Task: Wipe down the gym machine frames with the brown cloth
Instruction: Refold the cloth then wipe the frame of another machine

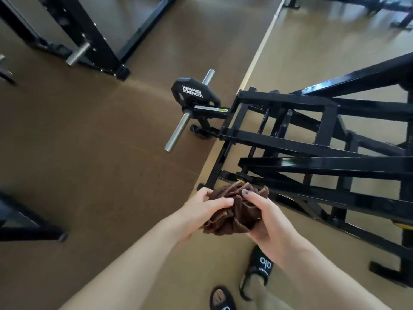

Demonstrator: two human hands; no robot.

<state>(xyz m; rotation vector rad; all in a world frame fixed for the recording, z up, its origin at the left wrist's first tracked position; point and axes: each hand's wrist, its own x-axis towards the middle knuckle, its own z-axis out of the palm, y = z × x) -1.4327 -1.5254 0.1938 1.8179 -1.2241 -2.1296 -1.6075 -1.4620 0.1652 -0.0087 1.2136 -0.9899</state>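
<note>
Above the tan floor [125, 180], the left hand [202, 209] and right hand [266, 217] both clutch the bunched brown cloth [237, 209] between them, fingers curled into its folds. Just beyond and rightward stands the black machine frame [312, 151], untouched by the cloth.

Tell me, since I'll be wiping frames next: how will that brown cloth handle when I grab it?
The brown cloth looks floppy: it bunches into folds between the left hand and right hand. Probably light, as it sags little. Its towel-like ribbed texture suggests it won't slip.
</note>
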